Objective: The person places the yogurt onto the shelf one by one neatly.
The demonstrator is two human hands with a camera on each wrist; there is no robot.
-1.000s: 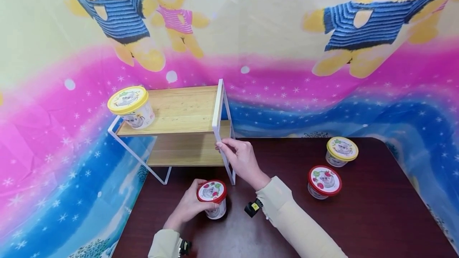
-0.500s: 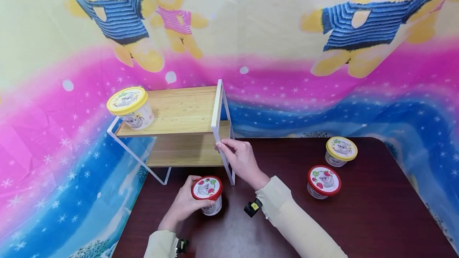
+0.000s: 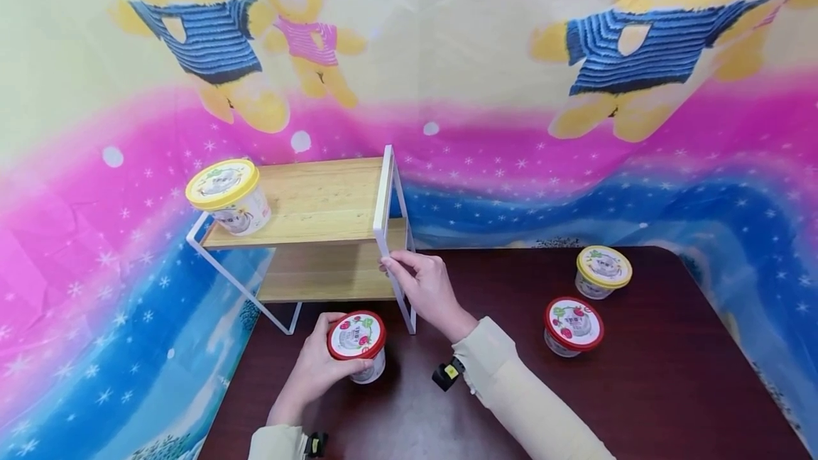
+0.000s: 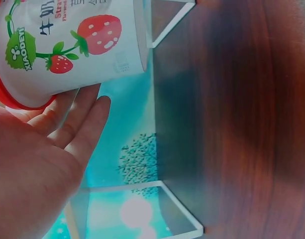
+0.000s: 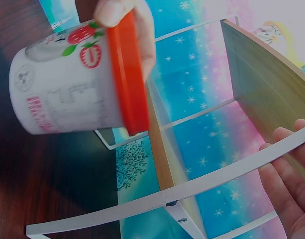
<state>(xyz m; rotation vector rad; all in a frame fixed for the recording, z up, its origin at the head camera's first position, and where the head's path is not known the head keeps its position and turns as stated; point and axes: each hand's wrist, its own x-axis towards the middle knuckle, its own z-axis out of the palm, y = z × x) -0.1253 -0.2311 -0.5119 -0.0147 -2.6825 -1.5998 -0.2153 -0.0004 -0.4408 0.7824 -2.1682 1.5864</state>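
Observation:
My left hand (image 3: 313,369) grips a white tub with a red lid (image 3: 356,336) by its lid, thumb on the near side. Strawberries are printed on the tub (image 4: 77,47), and its base hangs over the tabletop in the left wrist view. It stands in front of the two-tier wooden shelf (image 3: 322,197), below the lower board. With thumb and fingertips my right hand (image 3: 427,292) pinches the white metal side frame (image 3: 383,210) at the shelf's right front. In the right wrist view the fingers (image 5: 281,179) lie along that white bar.
A yellow-lidded tub (image 3: 238,197) sits at the left end of the shelf's top board. Another red-lidded tub (image 3: 573,326) and a smaller-looking yellow-lidded tub (image 3: 603,272) stand on the dark table (image 3: 664,375) at right. A printed bear backdrop (image 3: 486,77) hangs behind.
My left hand has carried the red-lidded tub to the left, a little closer to the shelf. The right hand keeps its hold on the shelf frame.

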